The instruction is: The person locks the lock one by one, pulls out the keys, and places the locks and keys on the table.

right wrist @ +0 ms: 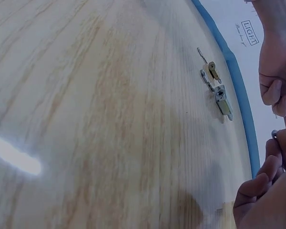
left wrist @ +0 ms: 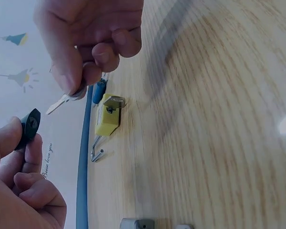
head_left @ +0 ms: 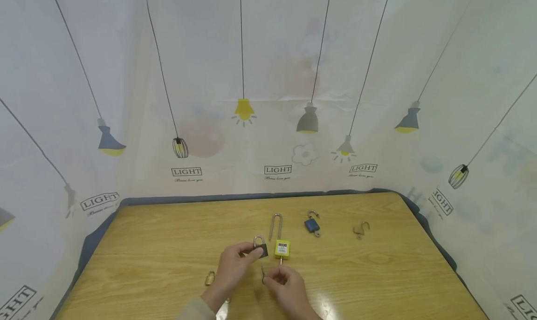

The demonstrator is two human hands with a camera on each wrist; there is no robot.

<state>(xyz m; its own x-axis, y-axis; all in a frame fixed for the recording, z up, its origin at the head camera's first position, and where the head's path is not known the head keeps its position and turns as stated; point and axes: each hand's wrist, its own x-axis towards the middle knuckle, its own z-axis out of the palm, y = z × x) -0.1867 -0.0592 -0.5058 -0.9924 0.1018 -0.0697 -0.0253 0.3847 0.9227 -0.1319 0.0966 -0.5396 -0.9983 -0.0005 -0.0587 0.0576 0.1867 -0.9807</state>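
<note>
Nearest, my right hand pinches a key, just apart from the black padlock my left hand grips above the glossy wood table. Yellow padlock just beyond, wood reaching wide to both sides; past the blue padlock, the far edge meets a lamp-printed backdrop.

Head view looked forward and down over the counter, left wrist view sat close, tipped sideways, right wrist view also close, tipped oppositely, left hand and right hand appeared in all three.
</note>
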